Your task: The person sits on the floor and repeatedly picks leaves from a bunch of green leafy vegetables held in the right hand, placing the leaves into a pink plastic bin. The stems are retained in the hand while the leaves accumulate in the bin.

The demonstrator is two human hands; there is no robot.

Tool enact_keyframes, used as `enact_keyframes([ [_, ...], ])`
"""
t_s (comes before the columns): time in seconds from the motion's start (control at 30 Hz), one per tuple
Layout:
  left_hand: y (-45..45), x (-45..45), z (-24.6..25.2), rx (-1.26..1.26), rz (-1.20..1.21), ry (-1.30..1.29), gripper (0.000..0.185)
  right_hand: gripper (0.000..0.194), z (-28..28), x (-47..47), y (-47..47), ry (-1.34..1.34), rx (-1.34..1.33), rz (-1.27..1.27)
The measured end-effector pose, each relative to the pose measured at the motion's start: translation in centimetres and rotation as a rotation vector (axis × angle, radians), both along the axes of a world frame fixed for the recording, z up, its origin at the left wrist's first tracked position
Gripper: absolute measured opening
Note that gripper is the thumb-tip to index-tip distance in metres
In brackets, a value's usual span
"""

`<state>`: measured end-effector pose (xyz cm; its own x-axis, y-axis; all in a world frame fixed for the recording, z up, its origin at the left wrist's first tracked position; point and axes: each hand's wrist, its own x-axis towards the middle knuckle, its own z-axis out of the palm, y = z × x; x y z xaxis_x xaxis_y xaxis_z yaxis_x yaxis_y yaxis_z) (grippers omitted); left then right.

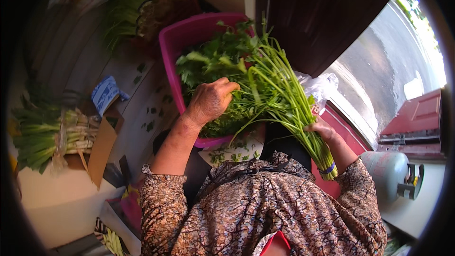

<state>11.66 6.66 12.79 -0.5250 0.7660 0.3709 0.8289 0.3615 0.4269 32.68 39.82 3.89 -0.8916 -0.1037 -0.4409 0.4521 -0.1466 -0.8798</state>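
Observation:
In my right hand (322,129) is a long bunch of thin-stalked celery (284,92), gripped near its lower end. A purple-blue band (327,169) circles the stalks just above their cut ends. The leafy tops reach up and left over a magenta plastic tub (170,64). Above the tub's near side, my left hand (212,100) is closed, thumb and forefinger pinching thin celery leaf stems. Loose green leaves (206,65) fill much of the tub; where they meet the bunch's own leaves is hard to tell.
Leaf scraps (150,126) litter the floor at left, near a cardboard box (101,145) and bundled leeks or scallions (39,135). More green bundles (124,17) lie at the back. At right are a white plastic bag (325,85), a doorway and a gas cylinder (384,172).

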Motion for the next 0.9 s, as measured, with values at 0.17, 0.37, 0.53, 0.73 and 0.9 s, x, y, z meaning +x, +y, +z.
enact_keyframes([
  [0.17, -1.5, 0.5, 0.9, 0.003, -0.029, -0.093, 0.014, 0.081, 1.1, -0.1, -0.6, 0.018, -0.136, -0.026],
  [0.37, -1.0, 0.7, -0.1, -0.075, 0.07, 0.013, 0.014, 0.088, 0.3, 0.0, -0.1, -0.025, -0.144, -0.045],
  [0.53, -0.8, -0.1, -0.9, 0.259, 0.293, -0.074, 0.013, 0.08, -0.4, 0.4, 0.6, -0.068, -0.191, -0.037],
  [0.73, -4.5, -2.4, -2.4, 0.495, 0.27, -0.67, 0.02, 0.089, -0.3, 0.6, 0.4, -0.059, -0.195, -0.058],
  [0.9, -3.6, -1.1, -3.9, -0.17, 0.433, -0.058, 0.023, 0.077, 0.9, 0.9, -0.6, -0.032, -0.108, -0.145],
])
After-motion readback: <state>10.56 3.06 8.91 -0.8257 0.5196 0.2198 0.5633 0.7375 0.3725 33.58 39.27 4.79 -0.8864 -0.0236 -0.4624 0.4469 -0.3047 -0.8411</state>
